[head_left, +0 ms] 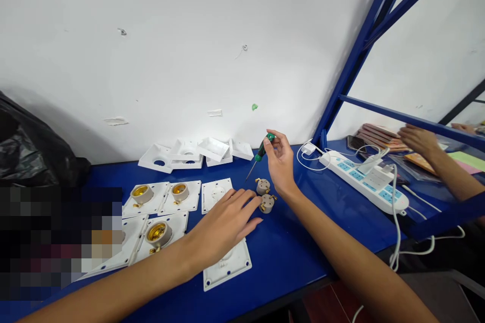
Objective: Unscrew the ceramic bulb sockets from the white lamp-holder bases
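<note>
My right hand (281, 161) holds a green-handled screwdriver (259, 151), its thin shaft slanting down to the left above the blue table. Two round grey lamp-holder bases (267, 204) with brass terminals lie below it. My left hand (231, 217) is spread palm down, with its fingertips beside the nearer base. Partly beneath that hand is a white square plate (232, 268), and another white plate (216, 195) lies just behind. Left of the hand, several white plates carry grey sockets with gold threaded inserts (158, 232).
White square covers (212, 149) are piled against the wall. A white power strip (359, 180) with chargers and cables lies on the right. Beyond the blue frame (350, 68), another person's hand (420, 141) is near stacked booklets. A black bag (30, 146) stands at left.
</note>
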{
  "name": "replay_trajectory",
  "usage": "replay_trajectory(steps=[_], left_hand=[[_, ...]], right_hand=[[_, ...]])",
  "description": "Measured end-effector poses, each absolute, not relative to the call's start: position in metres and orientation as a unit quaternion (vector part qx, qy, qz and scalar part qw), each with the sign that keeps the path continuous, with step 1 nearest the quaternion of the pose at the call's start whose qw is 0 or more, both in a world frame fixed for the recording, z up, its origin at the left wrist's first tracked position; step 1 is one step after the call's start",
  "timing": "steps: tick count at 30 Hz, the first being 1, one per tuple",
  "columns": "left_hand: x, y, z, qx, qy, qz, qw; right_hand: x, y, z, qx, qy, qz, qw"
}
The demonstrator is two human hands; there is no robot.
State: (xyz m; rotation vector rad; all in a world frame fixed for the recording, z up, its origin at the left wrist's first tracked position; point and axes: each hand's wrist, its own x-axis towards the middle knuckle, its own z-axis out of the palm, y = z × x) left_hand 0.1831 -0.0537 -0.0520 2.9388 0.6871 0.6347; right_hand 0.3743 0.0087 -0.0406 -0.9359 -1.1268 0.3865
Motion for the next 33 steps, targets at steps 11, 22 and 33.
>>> replay_trajectory(steps=[11, 22, 33], left_hand=[[0.115, -0.082, -0.062, 0.932, 0.235, 0.271, 0.049], [0.104, -0.094, -0.054, 0.94, 0.147, 0.309, 0.006], [0.098, -0.099, -0.057, 0.964, 0.135, 0.227, -0.017]], right_hand=[[0.377, -0.004, -0.029, -0.413, -0.551, 0.092, 0.719], [0.374, -0.008, -0.029, -0.436, -0.574, 0.05, 0.691], [0.362, -0.018, -0.029, -0.419, -0.588, 0.066, 0.688]])
